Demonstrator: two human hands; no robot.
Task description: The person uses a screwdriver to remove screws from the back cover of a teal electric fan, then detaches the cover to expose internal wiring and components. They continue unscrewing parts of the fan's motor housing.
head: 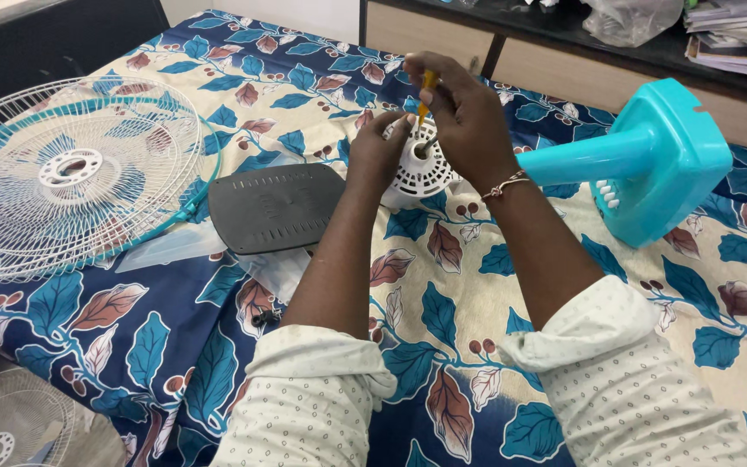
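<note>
On a bed with a leaf-print sheet (443, 285), the right hand (469, 117) grips a yellow-handled screwdriver (426, 93), tip down on a white fan motor housing (421, 169). The left hand (378, 151) clasps the housing's left side. Left of the housing lie a dark grey cover (274, 207) and a wire fan guard (71, 173); to the right, the turquoise fan stand (650, 160).

We see a white motor housing (417, 169), a screwdriver (426, 95) with a yellow handle, a turquoise fan stand (650, 160), a dark grey cover plate (274, 207), a white wire grille (71, 173) rimmed turquoise, and a bedsheet (443, 285) patterned with blue and brown leaves on cream.
</note>
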